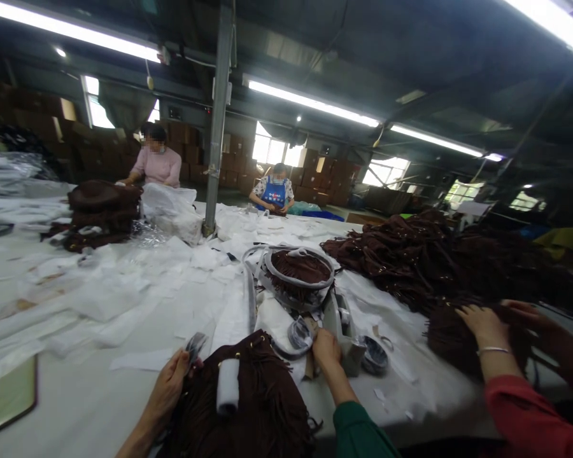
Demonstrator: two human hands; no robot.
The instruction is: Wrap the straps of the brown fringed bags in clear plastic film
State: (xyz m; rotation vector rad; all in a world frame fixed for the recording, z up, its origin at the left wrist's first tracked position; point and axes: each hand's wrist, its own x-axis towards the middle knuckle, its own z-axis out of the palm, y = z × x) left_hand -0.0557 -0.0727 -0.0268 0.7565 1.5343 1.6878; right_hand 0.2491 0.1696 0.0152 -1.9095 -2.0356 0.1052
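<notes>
Left hand (172, 380) lower left, fingers pinched shut on a small shiny wrapper (195, 345) at the edge of the brown fringed bag (262, 413), bottom centre. A white roll (228, 385) lies on the bag. Right hand (326, 348) curled by the tape rolls (300, 333); can't tell its grip. Co-worker's hand (482, 323) far right, on the bag pile (410, 254).

Dim factory hall under a dark ceiling (410, 51).
Long white fluorescent tubes (310, 102) run overhead; a grey steel pillar (217, 127) stands amid the broad white table (76, 394); stacked brown cardboard boxes (315, 168) line the far wall between bright daylit windows (272, 151).
</notes>
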